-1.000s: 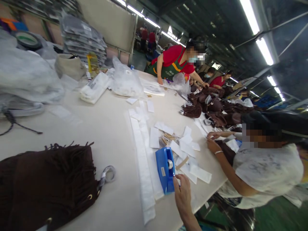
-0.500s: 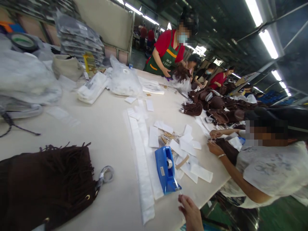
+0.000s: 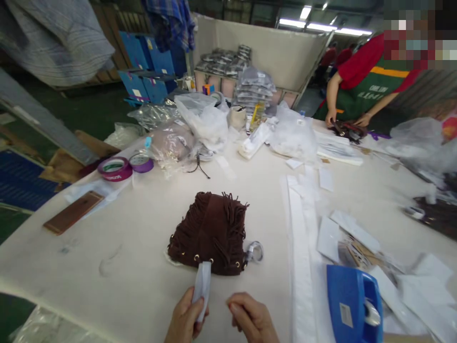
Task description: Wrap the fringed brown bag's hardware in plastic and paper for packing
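Note:
A dark brown fringed bag (image 3: 214,228) lies on the table in front of me, its metal eyelets towards me. From its near edge comes a flat white strip (image 3: 203,281), which my left hand (image 3: 187,312) grips between thumb and fingers. Just right of it, my right hand (image 3: 252,314) is closed in a pinch above the table, apart from the bag. Whatever is between those fingertips is too small to make out. Off the bag's right corner lies a wrapped ring (image 3: 254,251). A blue tape dispenser (image 3: 344,300) stands to the right.
Long white strips (image 3: 302,257) run beside the dispenser, with loose white pieces (image 3: 403,290) beyond. Tape rolls (image 3: 114,168) and a phone (image 3: 74,212) lie at left. Plastic bags (image 3: 210,126) crowd the back. A co-worker in a green apron (image 3: 378,90) handles something brown opposite.
My right hand has left the tape dispenser, where it pinched the tape end, and moved left near the bag. My view has swung left, bringing my left hand and the white strip into sight.

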`<state>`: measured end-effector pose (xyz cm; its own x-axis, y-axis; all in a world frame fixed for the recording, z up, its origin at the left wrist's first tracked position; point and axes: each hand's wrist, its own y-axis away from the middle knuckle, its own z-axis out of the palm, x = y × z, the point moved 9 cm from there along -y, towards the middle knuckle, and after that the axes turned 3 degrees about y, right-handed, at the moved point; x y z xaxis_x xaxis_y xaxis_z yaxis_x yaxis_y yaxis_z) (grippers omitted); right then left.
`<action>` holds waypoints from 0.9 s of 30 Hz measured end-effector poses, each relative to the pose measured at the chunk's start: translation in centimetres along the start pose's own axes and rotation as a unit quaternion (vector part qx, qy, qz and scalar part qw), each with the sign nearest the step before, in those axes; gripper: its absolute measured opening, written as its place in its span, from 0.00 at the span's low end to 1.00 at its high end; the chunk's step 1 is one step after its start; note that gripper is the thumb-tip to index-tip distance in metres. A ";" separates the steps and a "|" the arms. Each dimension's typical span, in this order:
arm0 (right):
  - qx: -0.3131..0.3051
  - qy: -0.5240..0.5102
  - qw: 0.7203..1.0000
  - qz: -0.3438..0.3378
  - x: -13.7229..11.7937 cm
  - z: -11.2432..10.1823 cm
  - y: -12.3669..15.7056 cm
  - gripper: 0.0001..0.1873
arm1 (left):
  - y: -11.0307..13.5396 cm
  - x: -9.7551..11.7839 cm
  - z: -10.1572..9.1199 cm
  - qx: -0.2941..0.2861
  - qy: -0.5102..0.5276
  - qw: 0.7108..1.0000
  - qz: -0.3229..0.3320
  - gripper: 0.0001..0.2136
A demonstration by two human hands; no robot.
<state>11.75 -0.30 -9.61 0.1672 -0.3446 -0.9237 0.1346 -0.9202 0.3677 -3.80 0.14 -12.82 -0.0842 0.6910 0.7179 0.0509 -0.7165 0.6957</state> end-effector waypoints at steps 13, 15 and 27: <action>-0.038 0.052 0.997 0.043 -0.3 5.5 -6.2 0.20 | 0.0 -0.5 -0.4 -0.037 0.097 0.994 -0.018 0.12; -0.023 0.035 0.998 0.051 0.3 5.7 -6.2 0.21 | 0.0 -0.8 -0.3 -0.044 0.133 0.989 -0.036 0.13; 0.024 -0.350 0.935 0.044 2.0 6.9 -5.1 0.34 | 0.9 -0.1 1.1 -0.099 0.272 0.953 -0.089 0.17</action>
<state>4.67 2.44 -14.06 -0.5069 -0.4416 -0.7403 0.1045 -0.8840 0.4557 -2.70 -0.46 -12.28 -0.5806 0.6904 0.4316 -0.1965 -0.6332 0.7486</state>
